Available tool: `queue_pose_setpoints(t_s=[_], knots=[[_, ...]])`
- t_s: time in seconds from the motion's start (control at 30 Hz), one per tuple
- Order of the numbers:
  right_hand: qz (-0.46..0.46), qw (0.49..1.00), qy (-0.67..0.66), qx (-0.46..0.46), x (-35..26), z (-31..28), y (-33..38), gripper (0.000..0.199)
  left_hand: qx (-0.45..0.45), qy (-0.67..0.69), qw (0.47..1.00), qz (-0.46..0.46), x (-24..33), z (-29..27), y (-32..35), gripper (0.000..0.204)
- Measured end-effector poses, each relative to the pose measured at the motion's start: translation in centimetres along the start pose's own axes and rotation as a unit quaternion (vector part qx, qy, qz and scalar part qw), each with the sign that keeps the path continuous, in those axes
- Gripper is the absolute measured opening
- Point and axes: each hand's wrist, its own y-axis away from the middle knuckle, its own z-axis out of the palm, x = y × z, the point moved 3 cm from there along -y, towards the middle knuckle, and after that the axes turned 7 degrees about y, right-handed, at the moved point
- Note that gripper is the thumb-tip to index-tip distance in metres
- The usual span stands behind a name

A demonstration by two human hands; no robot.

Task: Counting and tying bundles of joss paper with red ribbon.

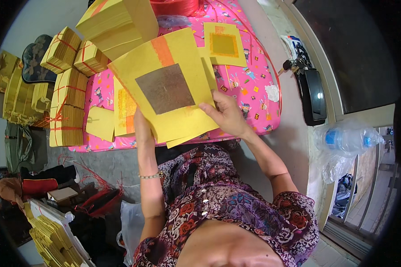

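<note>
Both hands hold a few large yellow joss paper sheets [165, 89] above the pink table. A dark, silvery square sits in the middle of the top sheet, with an orange stripe beyond it. My left hand [143, 127] grips the near left edge, its fingers mostly hidden behind the paper. On the right edge, my right hand [228, 115] presses its thumb on top with the fingers curled behind. At least one more sheet pokes out underneath. Another joss paper sheet [223, 43] with a gold square lies flat at the far right, and a partly covered one [123, 111] lies left.
The pink patterned tabletop [254, 95] bears tied yellow paper bundles [67, 104] at left and a tall yellow stack [120, 33] behind. Red plastic string [176, 6] lies at the back. Right of the table are keys [298, 63] and a bagged plastic bottle [343, 139].
</note>
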Motion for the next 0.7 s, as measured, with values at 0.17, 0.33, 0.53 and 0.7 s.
queue_pose_setpoints(t_s=[0.17,0.33,0.53,0.7], knots=[[-0.080,0.993,0.083,-0.003,-1.3,0.3,0.0,0.028,-0.066,0.128,0.987,-0.067,0.7,-0.8,1.1,0.043],[-0.098,0.989,0.111,0.011,-4.2,-0.9,0.1,0.026,-0.051,0.015,0.999,-0.013,0.3,-2.2,0.6,0.035],[-0.256,0.947,0.195,-0.023,-8.5,-1.3,0.4,0.021,-0.024,0.002,0.998,0.055,-1.4,-4.9,1.7,0.036],[-0.285,0.946,0.144,-0.051,-10.5,-1.4,0.6,0.020,-0.024,0.198,0.969,-0.147,1.9,1.0,4.2,0.037]])
